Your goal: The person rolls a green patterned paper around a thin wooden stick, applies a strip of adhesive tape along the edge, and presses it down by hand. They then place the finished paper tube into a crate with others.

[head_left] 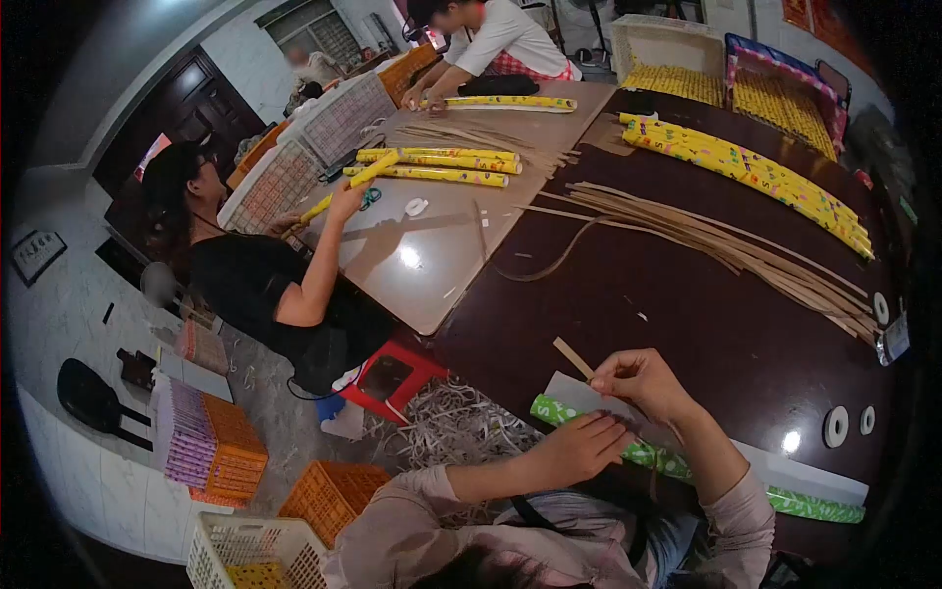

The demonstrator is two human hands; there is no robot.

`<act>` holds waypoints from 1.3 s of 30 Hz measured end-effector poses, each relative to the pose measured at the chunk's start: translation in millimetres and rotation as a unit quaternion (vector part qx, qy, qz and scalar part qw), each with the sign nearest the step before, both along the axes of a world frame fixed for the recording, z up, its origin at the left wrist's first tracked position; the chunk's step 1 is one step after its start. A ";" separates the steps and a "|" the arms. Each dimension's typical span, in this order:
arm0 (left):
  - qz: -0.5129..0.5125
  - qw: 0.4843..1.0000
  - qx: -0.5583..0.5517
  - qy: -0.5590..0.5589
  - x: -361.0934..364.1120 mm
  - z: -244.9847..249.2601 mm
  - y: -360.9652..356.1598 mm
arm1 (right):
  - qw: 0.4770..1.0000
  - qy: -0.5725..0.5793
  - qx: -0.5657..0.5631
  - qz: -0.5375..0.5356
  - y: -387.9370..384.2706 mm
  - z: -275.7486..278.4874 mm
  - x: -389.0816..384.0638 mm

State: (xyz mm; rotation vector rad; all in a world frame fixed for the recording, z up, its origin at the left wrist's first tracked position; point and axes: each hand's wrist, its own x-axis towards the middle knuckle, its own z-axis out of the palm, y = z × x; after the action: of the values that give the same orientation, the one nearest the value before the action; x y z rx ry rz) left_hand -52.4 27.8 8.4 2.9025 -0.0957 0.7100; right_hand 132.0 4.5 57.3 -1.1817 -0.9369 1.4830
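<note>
A green patterned wrapping paper roll [814, 505] with a white inner side lies along the near table edge, partly unrolled. My left hand [579, 448] rests over its left part, fingers curled together on the paper. Just above, my right hand [643, 383] pinches a narrow brown paper strip [572, 357], which points up and left over the paper's white flap [574, 392]. My forearms and hands cover the middle of the roll.
Loose brown strips [706, 231] and yellow rolls [746, 177] lie farther back. Tape rolls [836, 426] sit at the right. Two co-workers handle yellow rolls at the adjoining table [442, 245]. Orange baskets [329, 501], a red stool [397, 373] and paper shreds [461, 427] are at the lower left.
</note>
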 end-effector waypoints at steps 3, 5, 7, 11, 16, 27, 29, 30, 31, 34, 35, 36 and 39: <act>0.061 0.996 0.060 0.020 -24.6 15.5 20.1 | 1.000 0.014 0.007 -0.003 -3.6 2.2 -8.4; 0.128 0.987 0.052 0.081 -37.4 28.1 33.0 | 1.000 0.000 0.014 0.000 -4.0 2.8 -11.8; 0.125 0.987 0.045 0.088 -41.7 24.5 37.1 | 1.000 -0.017 0.020 0.007 -3.4 0.4 -14.5; 0.132 0.989 0.037 0.048 -40.4 14.8 34.6 | 0.998 -0.060 0.030 0.005 -1.4 -3.6 -14.5; 0.138 0.989 0.034 0.051 -40.3 17.6 31.9 | 0.995 -0.099 0.012 -0.006 1.6 -7.8 -10.8; 0.136 0.990 0.002 0.033 -35.4 16.1 28.1 | 0.992 -0.124 0.005 -0.017 3.9 -11.0 -5.7; 0.163 0.985 0.035 0.039 -36.5 14.6 24.5 | 0.986 -0.167 0.015 -0.004 4.6 -11.1 -5.2; 0.161 0.986 0.029 0.042 -37.2 13.9 22.2 | 0.986 -0.166 0.009 -0.005 4.3 -11.0 -6.0; 0.174 0.984 0.024 0.031 -37.8 13.6 20.1 | 0.984 -0.180 0.011 0.004 4.5 -10.9 -7.0; 0.190 0.981 0.016 0.023 -39.9 12.1 16.9 | 0.971 -0.238 0.008 0.008 4.9 -6.5 -11.8; 0.194 0.981 0.017 0.025 -39.8 11.6 16.0 | 0.959 -0.282 0.005 0.003 4.6 -5.9 -12.6; 0.195 0.980 0.013 0.026 -39.9 11.3 16.0 | 0.959 -0.282 0.002 0.006 5.1 -8.8 -12.9; 0.196 0.980 0.000 0.032 -40.8 9.8 17.4 | 0.936 -0.345 0.063 -0.003 6.2 -19.9 -14.6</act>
State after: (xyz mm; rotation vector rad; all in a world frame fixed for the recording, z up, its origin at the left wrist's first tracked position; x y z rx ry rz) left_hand -93.2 45.2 18.2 2.9694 0.4956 0.6650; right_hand 117.5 10.8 37.5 -1.6429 -1.4637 0.9758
